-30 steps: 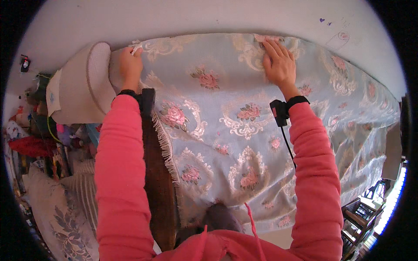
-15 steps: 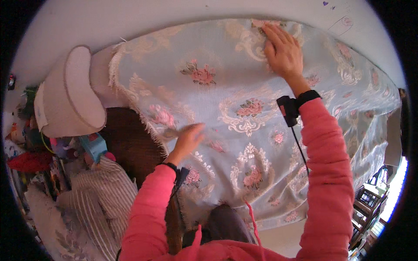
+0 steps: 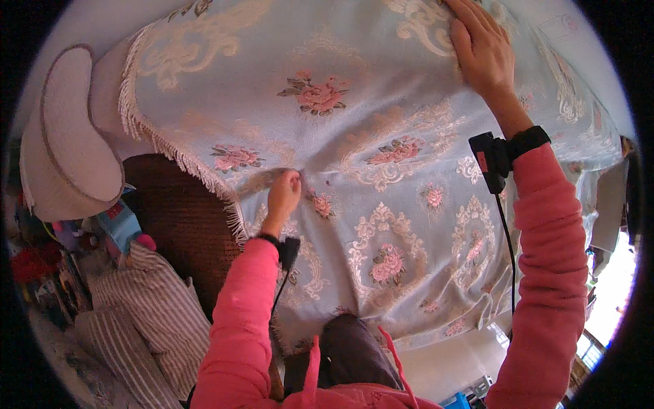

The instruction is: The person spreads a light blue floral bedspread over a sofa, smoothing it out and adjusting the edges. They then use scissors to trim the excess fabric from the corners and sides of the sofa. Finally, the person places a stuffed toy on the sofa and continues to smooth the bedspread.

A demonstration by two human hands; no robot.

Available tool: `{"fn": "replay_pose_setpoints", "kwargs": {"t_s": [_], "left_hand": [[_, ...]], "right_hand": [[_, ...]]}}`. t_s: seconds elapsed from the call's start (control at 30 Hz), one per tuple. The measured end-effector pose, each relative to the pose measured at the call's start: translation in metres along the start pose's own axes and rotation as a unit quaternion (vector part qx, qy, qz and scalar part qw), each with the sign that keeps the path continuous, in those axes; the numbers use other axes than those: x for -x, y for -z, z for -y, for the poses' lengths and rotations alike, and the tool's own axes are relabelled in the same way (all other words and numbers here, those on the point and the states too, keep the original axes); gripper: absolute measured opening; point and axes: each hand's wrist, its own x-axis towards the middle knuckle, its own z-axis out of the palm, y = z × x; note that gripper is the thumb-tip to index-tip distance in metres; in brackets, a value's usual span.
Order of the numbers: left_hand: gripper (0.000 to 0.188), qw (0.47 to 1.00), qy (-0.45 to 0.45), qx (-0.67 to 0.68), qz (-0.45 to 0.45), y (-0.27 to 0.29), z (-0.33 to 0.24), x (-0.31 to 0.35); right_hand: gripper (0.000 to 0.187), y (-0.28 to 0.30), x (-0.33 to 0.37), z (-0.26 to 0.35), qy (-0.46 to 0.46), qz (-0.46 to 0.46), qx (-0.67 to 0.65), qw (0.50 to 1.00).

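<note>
Cover: pale blue woven cloth with pink roses and cream scrollwork (image 3: pixel 385 225), spread over a long piece of furniture along the wall and draping toward the person's knees.
Left hand (image 3: pixel 281 202): grip closed, fingertips pinching a small fold of the cover, with creases running out from it.
Right hand (image 3: pixel 485 65): grip unclosed, palm down and fingers extended on the cover's upper part, holding no fold.
Handling: probably soft and limp, light in any one spot but dragging as a whole; not fragile, though the fringe might snag.
Best hold: likely a gathered fold of cloth just inside the cream tasselled fringe (image 3: pixel 182 162).
Left side: dark brown surface (image 3: pixel 174 211) shows between the fringe and a beige curved padded armrest (image 3: pixel 67 136); a grey-and-white striped cushion (image 3: pixel 160 293) lies below.
Far edges: top cropped, right end squeezed by the lens, so hard to judge.
</note>
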Motion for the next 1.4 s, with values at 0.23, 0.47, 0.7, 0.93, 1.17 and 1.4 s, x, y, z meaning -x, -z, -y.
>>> {"fn": "replay_pose_setpoints", "kwargs": {"t_s": [0.23, 0.47, 0.7, 0.93, 1.17, 1.4], "left_hand": [[0.024, 0.997, -0.069, 0.021, -0.023, -0.04, -0.045, 0.024], [0.012, 0.997, -0.037, -0.014, -0.062, -0.07, -0.041, 0.01], [0.009, 0.99, -0.069, -0.043, -0.116, -0.079, -0.04, 0.009], [0.017, 0.958, 0.114, 0.262, -0.034, -0.055, -0.028, 0.083], [0.01, 0.911, 0.169, 0.372, -0.047, 0.026, -0.022, 0.278], [0.017, 0.885, 0.252, 0.384, -0.075, 0.091, -0.029, 0.488]], "right_hand": [[0.032, -0.006, 0.007, -0.007, 0.003, -0.006, 0.012, 1.0], [0.032, -0.01, 0.006, -0.009, 0.019, -0.036, 0.014, 0.999], [0.031, -0.01, 0.006, -0.01, 0.021, -0.044, -0.002, 0.999], [0.029, -0.005, 0.009, -0.007, 0.036, -0.058, 0.007, 0.998], [0.027, -0.002, 0.031, 0.016, -0.057, -0.075, 0.212, 0.973], [0.028, 0.007, 0.373, 0.159, -0.036, 0.416, -0.109, 0.902]]}}
